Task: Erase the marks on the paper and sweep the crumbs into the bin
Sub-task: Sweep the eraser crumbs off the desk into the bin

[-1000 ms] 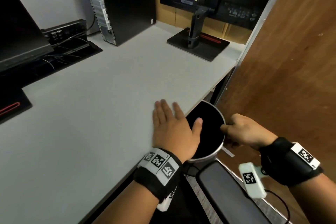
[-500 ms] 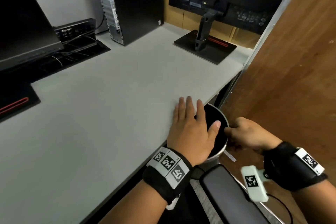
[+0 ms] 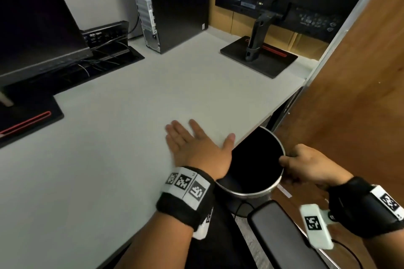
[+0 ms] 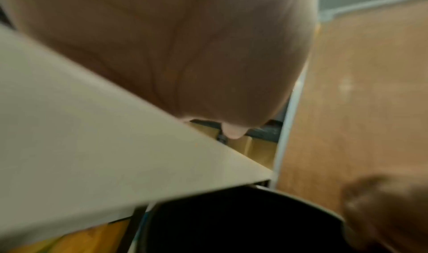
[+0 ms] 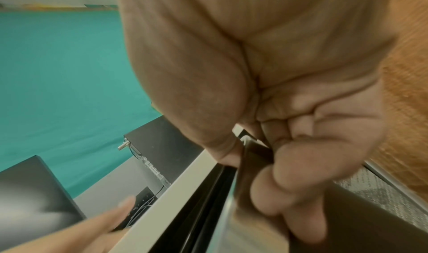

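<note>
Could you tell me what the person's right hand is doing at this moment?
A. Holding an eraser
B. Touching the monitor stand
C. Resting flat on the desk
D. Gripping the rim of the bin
D: the right hand has its thumb and fingers curled over the metal rim of the bin, held just below the desk edge.

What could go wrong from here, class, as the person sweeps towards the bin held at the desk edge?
1. The bin sits only partly under the desk edge, so crumbs swept past the left hand could miss its mouth and land on the floor.
2. The right hand alone pinches the rim; its fingers might slip and the bin tip.
3. No crumbs are visible, so some may be overlooked.
</note>
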`<state>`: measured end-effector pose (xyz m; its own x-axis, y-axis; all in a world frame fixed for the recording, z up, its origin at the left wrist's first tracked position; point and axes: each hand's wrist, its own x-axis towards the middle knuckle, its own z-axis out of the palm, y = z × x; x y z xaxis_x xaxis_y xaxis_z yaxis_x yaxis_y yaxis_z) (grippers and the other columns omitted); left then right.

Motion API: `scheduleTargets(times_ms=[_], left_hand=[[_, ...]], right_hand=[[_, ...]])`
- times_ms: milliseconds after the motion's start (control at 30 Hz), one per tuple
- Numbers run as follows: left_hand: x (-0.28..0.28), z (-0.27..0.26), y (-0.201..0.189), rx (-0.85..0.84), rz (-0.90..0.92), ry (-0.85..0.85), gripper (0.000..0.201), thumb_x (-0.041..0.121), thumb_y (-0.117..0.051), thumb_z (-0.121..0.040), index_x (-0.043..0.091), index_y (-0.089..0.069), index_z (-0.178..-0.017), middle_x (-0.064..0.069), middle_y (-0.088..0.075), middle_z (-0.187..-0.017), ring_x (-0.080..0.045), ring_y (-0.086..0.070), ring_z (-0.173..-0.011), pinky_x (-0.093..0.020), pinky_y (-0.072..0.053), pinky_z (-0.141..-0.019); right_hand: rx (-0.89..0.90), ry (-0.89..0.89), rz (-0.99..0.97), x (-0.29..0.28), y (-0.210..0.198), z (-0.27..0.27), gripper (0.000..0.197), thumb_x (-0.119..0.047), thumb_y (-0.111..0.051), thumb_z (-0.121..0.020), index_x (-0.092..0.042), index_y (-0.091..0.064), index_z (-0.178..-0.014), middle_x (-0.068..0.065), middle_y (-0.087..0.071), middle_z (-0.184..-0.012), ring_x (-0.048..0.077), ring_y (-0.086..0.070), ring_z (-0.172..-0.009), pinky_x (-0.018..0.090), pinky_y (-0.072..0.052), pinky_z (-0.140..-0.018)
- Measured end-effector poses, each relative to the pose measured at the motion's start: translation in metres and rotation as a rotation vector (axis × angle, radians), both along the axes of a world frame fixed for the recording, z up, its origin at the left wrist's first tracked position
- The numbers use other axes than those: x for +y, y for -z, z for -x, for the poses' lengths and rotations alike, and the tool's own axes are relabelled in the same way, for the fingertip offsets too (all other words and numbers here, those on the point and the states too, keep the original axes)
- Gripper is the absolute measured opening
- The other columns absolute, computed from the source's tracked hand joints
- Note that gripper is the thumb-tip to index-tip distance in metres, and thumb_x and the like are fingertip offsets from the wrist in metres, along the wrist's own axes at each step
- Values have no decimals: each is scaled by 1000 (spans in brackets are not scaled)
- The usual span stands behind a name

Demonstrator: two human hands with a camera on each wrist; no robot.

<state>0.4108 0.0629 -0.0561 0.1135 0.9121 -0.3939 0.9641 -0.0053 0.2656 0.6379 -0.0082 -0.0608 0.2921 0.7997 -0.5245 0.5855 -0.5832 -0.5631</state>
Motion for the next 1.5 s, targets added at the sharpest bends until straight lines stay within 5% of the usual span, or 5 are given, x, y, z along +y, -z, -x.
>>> scheduleTargets(times_ms=[200, 800, 967, 1167, 1500], left_hand=[[-31, -18, -2, -493, -98, 387, 77, 65, -22, -100, 21, -4, -161, 0, 0, -168, -14, 5, -153, -27, 4, -119], [-70, -39, 20, -391, -19, 885, 68, 53, -32, -104, 17, -16, -160, -10, -12, -167, -25, -5, -154, -37, -5, -123], [-48, -22, 20, -362, -347, 666, 59, 46, -40, -100, 15, -42, -150, -7, -49, -148, -29, -39, -140, -49, -40, -111], [-7, -64, 19, 0, -237, 345, 90, 65, -23, -97, 4, 3, -158, -31, 8, -161, -43, 14, -150, -55, 3, -121], [-28, -82, 28, -283, -352, 543, 77, 56, -22, -100, 4, -26, -156, -22, -20, -163, -33, -5, -153, -48, -10, -123]], right_hand=[[-2, -15, -13, 2, 4, -3, 42, -11, -54, -101, -2, -61, -60, 12, -62, -51, 20, -55, -42, 26, -44, -46], [39, 44, -4, 13, 27, -21, 47, -14, -54, -100, 0, -64, -57, 12, -59, -46, 22, -51, -41, 25, -39, -43], [78, 118, 7, 16, 56, -29, 45, -17, -54, -101, 17, -69, -76, 24, -72, -65, 28, -59, -52, 31, -45, -51], [90, 140, 9, 22, 66, -36, 41, -13, -56, -99, 19, -68, -76, 22, -71, -60, 25, -61, -45, 26, -46, -47], [126, 65, -36, 20, 44, -39, 53, -4, -55, -100, -6, -50, -47, -4, -49, -34, 3, -43, -28, 13, -33, -35]])
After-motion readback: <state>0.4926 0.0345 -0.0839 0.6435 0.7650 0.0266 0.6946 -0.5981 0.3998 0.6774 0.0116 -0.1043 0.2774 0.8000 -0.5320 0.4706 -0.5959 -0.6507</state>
